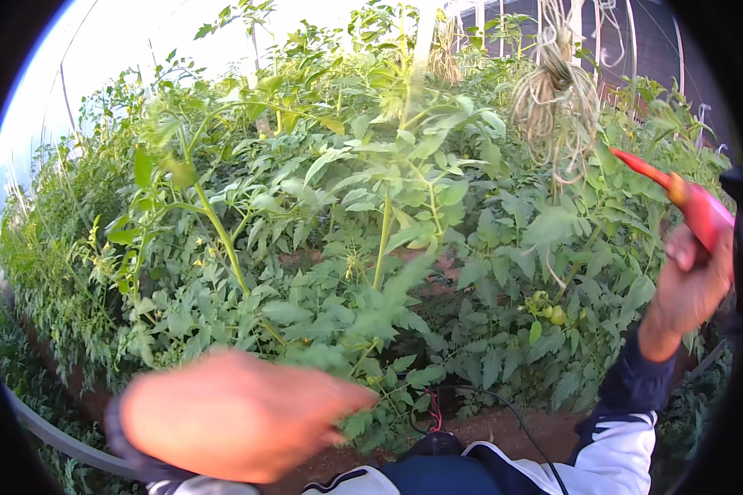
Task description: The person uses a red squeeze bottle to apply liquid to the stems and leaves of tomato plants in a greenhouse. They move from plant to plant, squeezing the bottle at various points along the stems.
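Note:
My left hand is low in the view, left of centre, and blurred. Its fingers point right, near the lower tomato foliage; whether they grip anything is unclear. A blurred tomato leaf shows just above them. At the right edge, my right hand is raised and closed around a red hand tool. That tool has a yellow-orange band and a tapered red tip pointing up and left. Tomato plants fill the space between my hands, with a thick green stem and another upright stem.
A knotted bundle of twine hangs at upper right, near the tool's tip. Green tomatoes hang below it. A black cable loops in front of my body. A grey pipe curves along the lower left.

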Tool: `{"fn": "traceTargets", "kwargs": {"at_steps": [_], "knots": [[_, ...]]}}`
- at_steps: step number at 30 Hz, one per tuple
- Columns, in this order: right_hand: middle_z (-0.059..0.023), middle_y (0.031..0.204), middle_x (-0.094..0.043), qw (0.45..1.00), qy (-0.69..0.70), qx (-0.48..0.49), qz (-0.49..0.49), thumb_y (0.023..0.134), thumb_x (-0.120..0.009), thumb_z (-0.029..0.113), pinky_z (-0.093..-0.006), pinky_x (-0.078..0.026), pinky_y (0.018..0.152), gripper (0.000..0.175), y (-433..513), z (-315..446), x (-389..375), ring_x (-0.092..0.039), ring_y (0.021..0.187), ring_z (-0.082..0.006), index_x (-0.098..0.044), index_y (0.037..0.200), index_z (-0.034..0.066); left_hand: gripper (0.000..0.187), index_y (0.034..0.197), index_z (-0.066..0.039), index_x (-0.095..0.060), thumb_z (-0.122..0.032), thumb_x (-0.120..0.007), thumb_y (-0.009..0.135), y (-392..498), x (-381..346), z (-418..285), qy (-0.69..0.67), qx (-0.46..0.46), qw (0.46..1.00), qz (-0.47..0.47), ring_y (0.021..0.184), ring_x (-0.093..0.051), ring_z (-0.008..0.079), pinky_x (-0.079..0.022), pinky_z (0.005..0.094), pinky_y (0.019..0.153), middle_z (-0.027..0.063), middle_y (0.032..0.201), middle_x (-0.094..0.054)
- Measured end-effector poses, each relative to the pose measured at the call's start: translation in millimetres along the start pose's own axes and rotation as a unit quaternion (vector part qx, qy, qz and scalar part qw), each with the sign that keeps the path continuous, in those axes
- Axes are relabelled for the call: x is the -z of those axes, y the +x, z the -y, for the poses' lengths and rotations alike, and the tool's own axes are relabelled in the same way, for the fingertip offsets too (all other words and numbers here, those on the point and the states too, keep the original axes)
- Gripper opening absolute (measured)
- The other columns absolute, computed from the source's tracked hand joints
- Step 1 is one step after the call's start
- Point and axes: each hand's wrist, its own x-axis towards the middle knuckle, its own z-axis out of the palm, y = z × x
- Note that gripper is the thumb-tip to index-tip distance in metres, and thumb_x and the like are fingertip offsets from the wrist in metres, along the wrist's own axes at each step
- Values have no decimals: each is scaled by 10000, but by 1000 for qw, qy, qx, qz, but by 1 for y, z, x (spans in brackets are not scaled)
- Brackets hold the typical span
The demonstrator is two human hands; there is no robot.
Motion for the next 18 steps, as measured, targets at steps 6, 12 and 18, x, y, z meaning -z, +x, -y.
{"fn": "traceTargets", "kwargs": {"at_steps": [6, 12, 18], "knots": [[-52, 705, -692, 997, -53, 49, -19, 964, -721, 109, -198, -460, 499, 182, 19, -85, -154, -612, 567, -70, -716, 1077, -34, 180, 1142, 1, -688, -98, -628, 1004, 24, 41, 98, -86, 113, 910, -389, 878, -670, 114, -567, 279, 789, 68, 1025, -737], [-2, 661, -657, 996, -87, 0, 27, 935, -776, 209, -200, -440, 502, 210, 39, -120, -231, -571, 531, -46, -732, 977, 9, 484, 1445, 30, -511, -105, -607, 990, 144, 19, 236, -220, 41, 824, -521, 1258, -598, 239, -470, 335, 1072, 180, 1434, -584], [8, 644, -643, 997, -71, -20, 26, 903, -814, 234, -212, -436, 489, 224, 52, -144, -235, -561, 504, -52, -735, 909, 25, 408, 1334, 4, -570, -181, -618, 974, 174, 47, 244, -555, 9, 639, -533, 1036, -628, 195, -486, 373, 889, 106, 1189, -680]]}}
